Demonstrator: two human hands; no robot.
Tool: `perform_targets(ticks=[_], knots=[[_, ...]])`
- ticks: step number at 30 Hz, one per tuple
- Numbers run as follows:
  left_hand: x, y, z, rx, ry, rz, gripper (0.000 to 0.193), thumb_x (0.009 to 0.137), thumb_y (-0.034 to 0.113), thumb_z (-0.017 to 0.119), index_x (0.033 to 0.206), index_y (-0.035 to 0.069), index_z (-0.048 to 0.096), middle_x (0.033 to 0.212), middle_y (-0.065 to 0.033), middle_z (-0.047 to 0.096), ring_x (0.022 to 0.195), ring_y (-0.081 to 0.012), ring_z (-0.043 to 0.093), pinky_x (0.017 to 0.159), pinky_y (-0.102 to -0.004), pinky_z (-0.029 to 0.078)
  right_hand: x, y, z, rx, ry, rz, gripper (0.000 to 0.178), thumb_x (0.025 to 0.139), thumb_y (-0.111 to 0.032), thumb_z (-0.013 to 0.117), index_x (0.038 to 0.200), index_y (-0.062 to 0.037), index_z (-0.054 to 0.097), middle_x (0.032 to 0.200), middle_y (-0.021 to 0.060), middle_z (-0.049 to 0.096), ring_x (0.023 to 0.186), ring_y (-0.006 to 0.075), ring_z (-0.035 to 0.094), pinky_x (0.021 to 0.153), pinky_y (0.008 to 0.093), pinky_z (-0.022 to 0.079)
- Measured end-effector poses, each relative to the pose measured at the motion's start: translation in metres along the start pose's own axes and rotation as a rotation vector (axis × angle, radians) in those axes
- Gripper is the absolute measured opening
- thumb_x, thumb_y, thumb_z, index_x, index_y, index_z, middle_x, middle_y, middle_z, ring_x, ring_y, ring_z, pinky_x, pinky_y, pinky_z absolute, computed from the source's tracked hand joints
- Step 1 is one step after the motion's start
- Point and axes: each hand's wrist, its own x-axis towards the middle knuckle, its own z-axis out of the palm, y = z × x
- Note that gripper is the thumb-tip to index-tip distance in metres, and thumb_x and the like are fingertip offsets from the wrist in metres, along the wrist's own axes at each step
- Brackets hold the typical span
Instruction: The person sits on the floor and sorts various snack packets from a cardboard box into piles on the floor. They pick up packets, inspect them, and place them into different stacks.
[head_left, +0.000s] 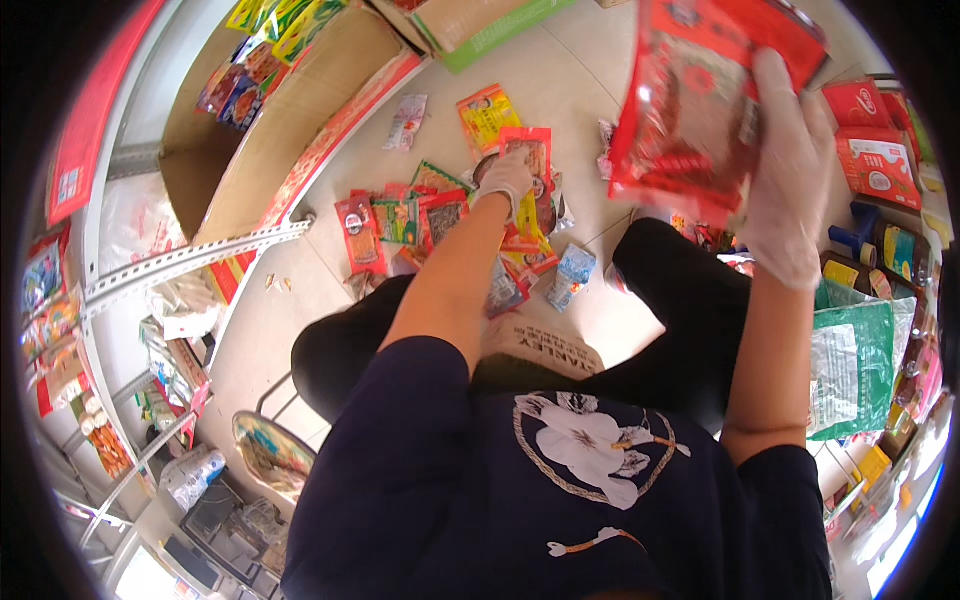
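Pinching raised red packets (690, 110): right hand (790, 180); left hand (507, 178), finger closure unclear; loose packets (360, 235) remain on floor (595, 90) beside shelf edge (200, 262)

White perforated shelf rail (190, 267) at left; open cardboard box (300, 122) nearby; green plastic bag (868, 368) far right.

The raised packet (690, 115) looks glossy plastic, the carton (290, 125) matt cardboard

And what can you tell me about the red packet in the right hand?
The red packet looks like a flat, shiny plastic pouch with an apparently see-through panel showing grey-brown contents. The gloved right hand grips its right side, holding it tilted, raised above the floor. Blur hides whether it's sealed or just one packet.
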Motion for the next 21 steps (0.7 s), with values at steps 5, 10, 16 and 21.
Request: perform_targets(ticks=[5,10,16,21], knots=[[0.054,-0.074,0.055,-0.360,0.069,-0.471,0.051,0.077,0.027,0.059,0.122,0.006,0.045,0.118,-0.0258,0.055,0.111,-0.0388,0.053,0.093,-0.0438,0.042,0.000,0.001,-0.014,0.011,0.010,-0.035,0.028,0.092,-0.025,0.058,0.106,-0.0013,0.059,0.095,0.0043,0.065,0.079,0.0087,0.062,0.069,0.0222,0.050],[0.070,-0.049,0.042,-0.346,0.193,-0.546,0.059,0.073,0.032,0.067,0.122,0.006,0.047,0.125,-0.0236,0.051,0.112,-0.0384,0.053,0.094,-0.0430,0.043,-0.001,0.006,-0.022,-0.072,0.123,-0.025,0.021,0.090,-0.025,0.060,0.100,-0.0068,0.063,0.084,0.0007,0.066,0.066,0.0041,0.060,0.054,0.0158,0.046],[0.065,-0.056,0.039,-0.253,-0.046,-0.331,0.042,0.075,0.031,0.065,0.111,0.010,0.060,0.108,-0.0139,0.064,0.101,-0.0304,0.060,0.084,-0.0366,0.047,0.000,0.006,-0.017,-0.060,0.125,0.001,0.017,0.090,-0.025,0.061,0.095,-0.0085,0.063,0.078,-0.0006,0.065,0.058,0.0027,0.057,0.049,0.0156,0.042],[0.058,-0.065,0.036,-0.569,0.265,-0.099,0.036,0.082,0.032,0.060,0.106,0.006,0.058,0.089,-0.0113,0.065,0.086,-0.0212,0.061,0.078,-0.0329,0.047,-0.001,0.001,-0.001,0.098,0.091,0.010,0.015,0.092,-0.021,0.058,0.097,-0.0072,0.063,0.076,-0.0007,0.064,0.057,0.0039,0.057,0.049,0.0170,0.044]])
